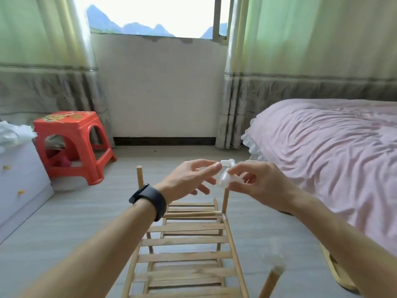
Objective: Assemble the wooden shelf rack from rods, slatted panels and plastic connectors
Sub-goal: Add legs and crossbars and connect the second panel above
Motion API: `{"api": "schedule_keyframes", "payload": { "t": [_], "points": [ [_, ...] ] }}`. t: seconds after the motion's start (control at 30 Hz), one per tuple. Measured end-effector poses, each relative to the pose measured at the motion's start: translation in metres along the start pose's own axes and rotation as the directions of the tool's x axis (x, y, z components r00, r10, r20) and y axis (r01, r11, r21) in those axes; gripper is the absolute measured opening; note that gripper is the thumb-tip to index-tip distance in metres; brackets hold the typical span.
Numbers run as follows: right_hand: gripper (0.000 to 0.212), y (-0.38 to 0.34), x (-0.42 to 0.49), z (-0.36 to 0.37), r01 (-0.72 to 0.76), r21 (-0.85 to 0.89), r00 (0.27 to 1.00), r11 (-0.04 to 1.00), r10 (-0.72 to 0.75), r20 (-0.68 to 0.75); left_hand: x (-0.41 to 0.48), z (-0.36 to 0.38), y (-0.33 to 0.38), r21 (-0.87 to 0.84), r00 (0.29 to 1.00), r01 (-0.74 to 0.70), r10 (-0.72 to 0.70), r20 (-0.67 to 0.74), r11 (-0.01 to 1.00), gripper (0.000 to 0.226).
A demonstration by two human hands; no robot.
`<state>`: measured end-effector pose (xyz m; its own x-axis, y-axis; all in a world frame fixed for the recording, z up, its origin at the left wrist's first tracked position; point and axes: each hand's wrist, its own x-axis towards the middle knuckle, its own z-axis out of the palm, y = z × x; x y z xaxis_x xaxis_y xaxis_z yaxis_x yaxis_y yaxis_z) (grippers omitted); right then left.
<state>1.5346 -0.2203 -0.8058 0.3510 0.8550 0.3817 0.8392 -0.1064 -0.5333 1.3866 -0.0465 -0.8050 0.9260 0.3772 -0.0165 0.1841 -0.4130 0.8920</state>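
Two bare hands meet in mid-air: the left hand (187, 179), wearing one black wristband (153, 200), and the right hand (263, 184) both pinch a white plastic connector (225, 179) between curled fingertips, though whether it is one piece or two cannot be told. It hovers just above the far right rod (225, 201) of the wooden rack (187, 258) on the floor, which shows two slatted panels, one above the other, and three upright rods. One red plastic stool (71, 134) stands left beside one white cabinet (19, 179); one pink-covered bed (333, 151) lies right.
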Motion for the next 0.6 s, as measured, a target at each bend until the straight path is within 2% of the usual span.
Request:
{"api": "schedule_keyframes", "payload": {
  "t": [0.1,0.2,0.33,0.5,0.6],
  "points": [
    [0.032,-0.036,0.029,0.017,0.134,-0.025,0.987,0.991,-0.132,0.089,-0.025,-0.027,0.0,-0.001,1.0,0.005,-0.005,0.017,1.0,0.026],
    [0.04,-0.061,0.053,0.042,0.191,0.0,0.974,0.982,-0.19,0.125,-0.045,-0.054,-0.016,-0.069,0.996,0.039,-0.044,-0.083,0.997,0.03],
    [0.028,-0.086,0.084,0.076,0.088,0.122,0.982,0.989,-0.106,0.153,-0.064,-0.088,-0.043,-0.177,0.964,0.082,-0.123,-0.237,0.981,0.041],
    [0.015,-0.099,0.129,0.121,-0.005,0.19,0.99,0.982,-0.022,0.137,-0.063,-0.125,-0.072,-0.249,0.89,0.102,-0.2,-0.41,0.963,0.024],
    [0.012,-0.092,0.154,0.147,-0.11,0.239,0.991,0.965,0.087,0.104,-0.053,-0.147,-0.091,-0.236,0.834,0.127,-0.232,-0.501,0.964,0.028]
  ]
}}
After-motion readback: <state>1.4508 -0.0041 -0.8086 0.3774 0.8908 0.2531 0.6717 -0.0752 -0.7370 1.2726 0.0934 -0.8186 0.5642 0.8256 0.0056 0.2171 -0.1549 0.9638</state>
